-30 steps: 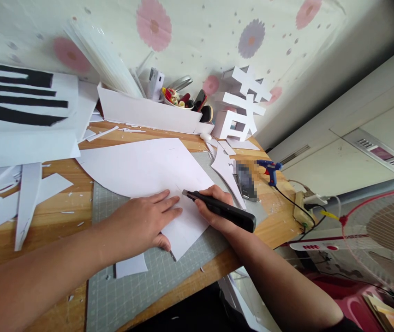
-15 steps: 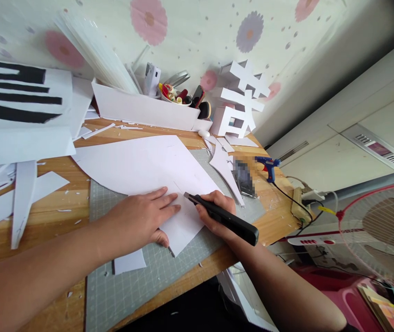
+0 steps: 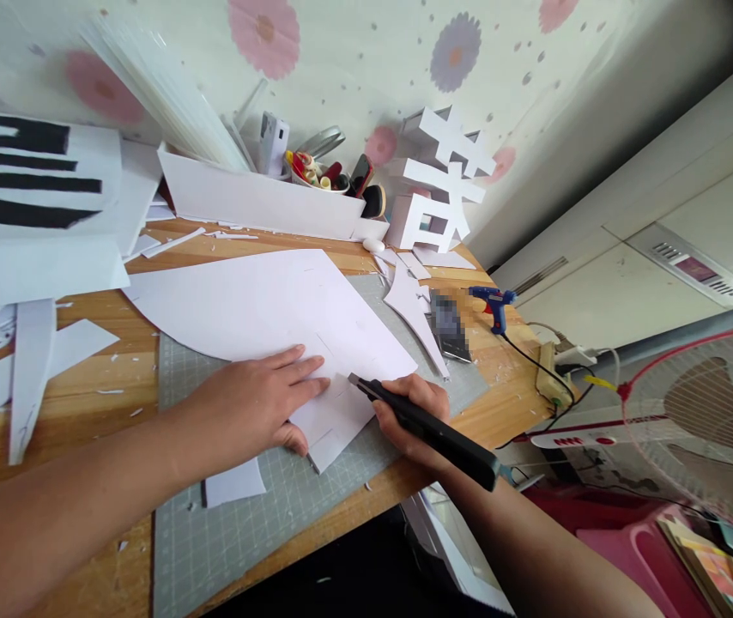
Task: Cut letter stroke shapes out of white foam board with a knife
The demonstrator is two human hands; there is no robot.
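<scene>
A large white foam board sheet with one curved edge and faint pencil marks lies on the grey gridded cutting mat. My left hand rests flat on the sheet's near part, fingers spread. My right hand is closed round a black utility knife. The blade end points up and left over the sheet, just right of my left fingertips; I cannot tell whether it touches. A small white offcut lies on the mat below my left hand.
Beyond the sheet stand a white box of tools and a white three-dimensional character. To the right lie a curved offcut, a pixelated phone-like object and a blue glue gun. A fan stands at far right.
The knife and my right hand have shifted slightly down and right, uncovering more pencil line on the sheet. My left hand keeps its place on the sheet. The whole view has moved a little.
</scene>
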